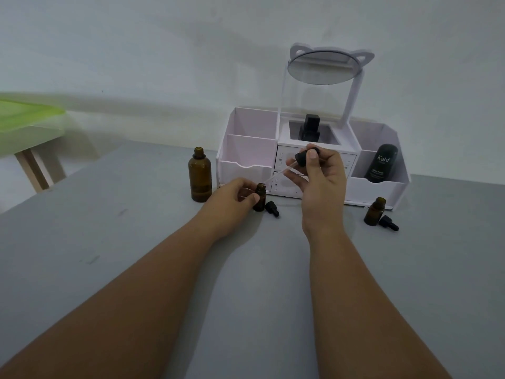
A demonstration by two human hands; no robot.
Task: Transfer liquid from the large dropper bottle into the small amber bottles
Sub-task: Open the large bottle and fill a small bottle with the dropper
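The large amber bottle [200, 178] stands uncapped at the left of the grey table. My left hand [232, 199] grips a small amber bottle [260, 197], upright on the table. My right hand [318, 175] pinches the black bulb of the large dropper [303, 157]; its clear glass tube slants down-left with the tip at the small bottle's mouth. That bottle's small black dropper cap [272, 209] lies just right of it. A second small amber bottle [375, 211] stands open at the right, its dropper cap [389, 222] lying beside it.
A white organiser [247, 149] with drawers, open compartments and a round mirror [323, 67] stands behind the hands. It holds a dark Kahf tube [382, 164] and a black bottle [310, 129]. A green-topped stool [27, 119] is at the far left.
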